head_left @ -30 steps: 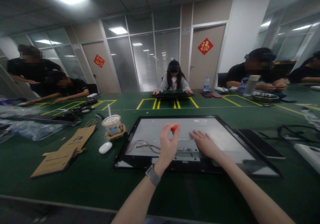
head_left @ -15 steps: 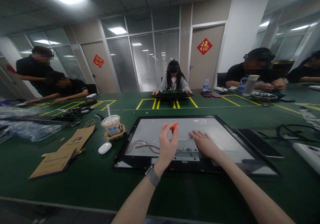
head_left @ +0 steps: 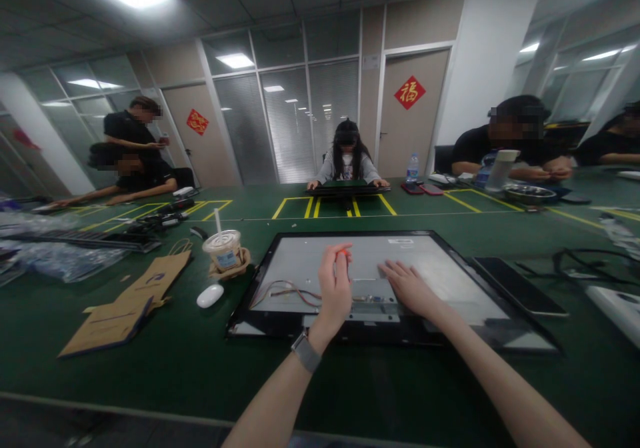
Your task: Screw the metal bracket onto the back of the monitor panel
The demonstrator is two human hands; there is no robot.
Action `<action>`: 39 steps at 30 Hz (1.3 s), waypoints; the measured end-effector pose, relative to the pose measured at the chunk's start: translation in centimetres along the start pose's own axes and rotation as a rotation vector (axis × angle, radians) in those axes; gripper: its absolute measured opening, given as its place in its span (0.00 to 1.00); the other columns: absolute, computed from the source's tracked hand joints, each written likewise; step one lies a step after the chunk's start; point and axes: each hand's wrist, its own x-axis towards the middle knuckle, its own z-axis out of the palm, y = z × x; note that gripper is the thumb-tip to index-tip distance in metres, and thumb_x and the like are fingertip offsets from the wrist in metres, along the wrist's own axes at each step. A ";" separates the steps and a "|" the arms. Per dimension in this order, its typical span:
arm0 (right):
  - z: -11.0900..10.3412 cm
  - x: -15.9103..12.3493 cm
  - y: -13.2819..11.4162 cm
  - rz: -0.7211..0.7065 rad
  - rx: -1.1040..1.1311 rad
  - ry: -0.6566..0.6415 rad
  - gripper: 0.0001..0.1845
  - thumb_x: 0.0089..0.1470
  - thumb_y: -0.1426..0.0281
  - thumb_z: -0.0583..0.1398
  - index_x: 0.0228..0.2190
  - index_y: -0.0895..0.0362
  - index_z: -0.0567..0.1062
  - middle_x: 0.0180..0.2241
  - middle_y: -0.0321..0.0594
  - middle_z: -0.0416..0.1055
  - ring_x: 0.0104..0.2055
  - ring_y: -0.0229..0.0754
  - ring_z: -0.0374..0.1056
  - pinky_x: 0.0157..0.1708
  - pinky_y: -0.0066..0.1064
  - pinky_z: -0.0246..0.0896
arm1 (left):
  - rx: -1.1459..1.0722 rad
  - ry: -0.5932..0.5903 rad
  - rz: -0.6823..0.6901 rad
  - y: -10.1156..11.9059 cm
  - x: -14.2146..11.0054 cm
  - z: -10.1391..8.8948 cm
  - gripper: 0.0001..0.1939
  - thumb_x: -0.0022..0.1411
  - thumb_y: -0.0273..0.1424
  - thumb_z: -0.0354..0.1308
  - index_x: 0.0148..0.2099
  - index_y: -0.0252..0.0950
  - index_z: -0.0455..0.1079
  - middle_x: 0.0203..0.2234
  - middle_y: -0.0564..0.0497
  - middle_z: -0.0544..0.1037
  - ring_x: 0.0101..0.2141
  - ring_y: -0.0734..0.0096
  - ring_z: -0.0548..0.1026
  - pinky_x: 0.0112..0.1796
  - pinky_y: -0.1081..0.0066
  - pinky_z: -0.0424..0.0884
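Observation:
A monitor panel (head_left: 450, 275) lies face down on the green table, its grey metal back up inside a black frame. My left hand (head_left: 334, 288) is closed around a small tool with an orange handle (head_left: 343, 253), held upright over the panel's lower middle. Only the tool's orange tip shows above my fingers. My right hand (head_left: 409, 287) rests flat on the metal back just right of it, fingers stretched out. Red and white wires (head_left: 287, 293) run across the panel to the left of my left hand.
A lidded drink cup (head_left: 223, 249), a white mouse (head_left: 211, 295) and a brown paper bag (head_left: 127, 298) lie left of the panel. A black slab (head_left: 517, 286) and cables (head_left: 590, 268) lie right. Other people sit at the far and side edges.
My left hand has turned slightly round the orange tool and hides more of it. The standing person at the far left has walked right. My right hand has stayed put.

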 end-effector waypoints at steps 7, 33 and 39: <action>-0.1 0.0 -0.1 -0.008 -0.019 -0.005 0.29 0.64 0.72 0.43 0.64 0.54 0.63 0.66 0.51 0.58 0.66 0.56 0.56 0.60 0.57 0.53 | 0.046 0.013 0.073 0.1 0.1 0.0 0.11 0.68 0.36 0.55 0.39 0.37 0.75 0.36 0.48 0.71 0.38 0.67 0.70 0.41 0.69 0.68; -0.8 -0.2 -0.5 0.005 -0.019 -0.032 0.30 0.64 0.73 0.43 0.64 0.56 0.62 0.66 0.51 0.57 0.67 0.57 0.54 0.61 0.56 0.52 | 0.084 0.014 0.088 -0.1 0.0 0.1 0.11 0.68 0.35 0.54 0.42 0.38 0.77 0.38 0.47 0.74 0.39 0.66 0.72 0.43 0.67 0.70; -0.8 -0.2 -0.4 0.003 -0.020 -0.039 0.29 0.65 0.73 0.42 0.65 0.55 0.61 0.67 0.50 0.56 0.67 0.57 0.54 0.61 0.56 0.52 | 0.026 -0.042 0.037 -0.2 -0.1 0.1 0.15 0.71 0.32 0.47 0.51 0.38 0.73 0.41 0.46 0.76 0.42 0.66 0.74 0.45 0.66 0.68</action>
